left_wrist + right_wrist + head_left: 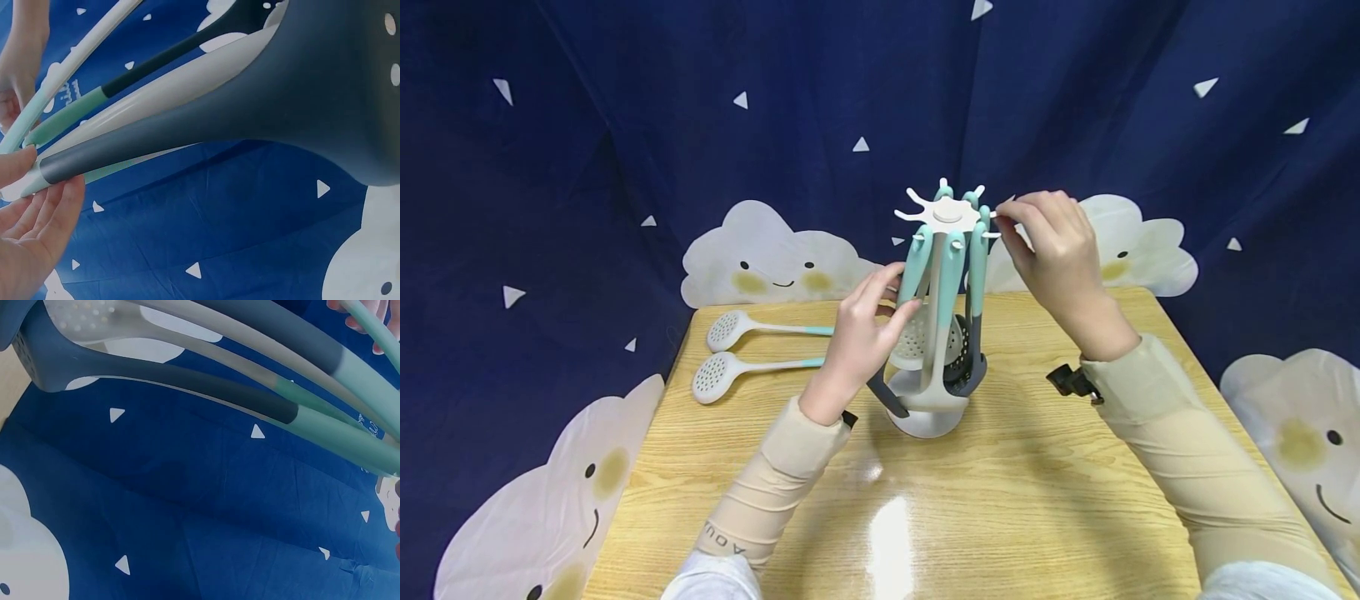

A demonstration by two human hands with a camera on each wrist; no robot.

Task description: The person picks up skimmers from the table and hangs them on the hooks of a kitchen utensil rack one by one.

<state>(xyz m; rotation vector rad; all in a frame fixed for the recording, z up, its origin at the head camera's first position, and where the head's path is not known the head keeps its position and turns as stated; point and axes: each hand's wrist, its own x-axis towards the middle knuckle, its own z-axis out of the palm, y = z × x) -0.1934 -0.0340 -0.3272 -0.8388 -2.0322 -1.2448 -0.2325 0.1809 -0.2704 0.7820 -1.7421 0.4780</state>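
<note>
A white utensil rack (947, 214) with radiating hooks stands upright on a round base, hung with several teal-handled kitchen utensils. My left hand (861, 333) pinches a dark grey utensil with a holed head (187, 131), thumb above and fingers below, where its grey shaft meets the teal. That utensil's handle top is at a front-left hook. At the rack's right side, my right hand (1056, 242) pinches the tip of a hook between thumb and fingers. Facing front hangs a pale-headed utensil (934, 403); a dark-headed one (976, 377) hangs to its right. A pale skimmer (912, 340) shows behind.
Two pale skimmers, one farther back (725, 331) and one nearer (713, 377), lie on the wooden table (985, 500) left of the rack, handles toward it. My left forearm covers part of them. Behind the table hangs a dark blue curtain (820, 67) with cloud cutouts.
</note>
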